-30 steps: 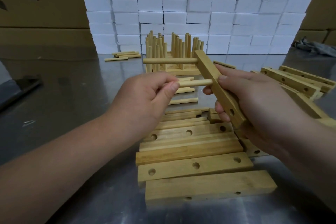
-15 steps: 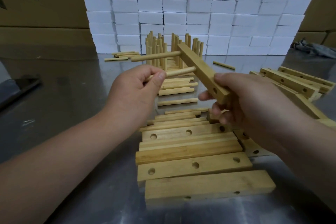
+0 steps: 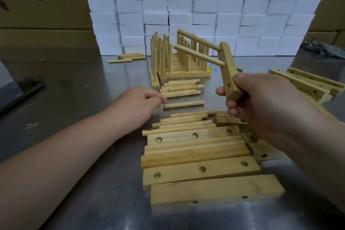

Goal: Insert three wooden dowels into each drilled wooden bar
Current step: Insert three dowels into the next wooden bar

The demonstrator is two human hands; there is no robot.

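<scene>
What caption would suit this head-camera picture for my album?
Right hand grips a bar bearing two dowels; left hand is by a loose dowel on the table.

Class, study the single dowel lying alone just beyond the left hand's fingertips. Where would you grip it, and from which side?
Pinch the lone dowel near its left end, from above, approaching from the left where the left hand hovers. It lies flat, apart from the other dowels, so fingers fit along both long sides; the right end stays free for the bar's empty hole.
</scene>
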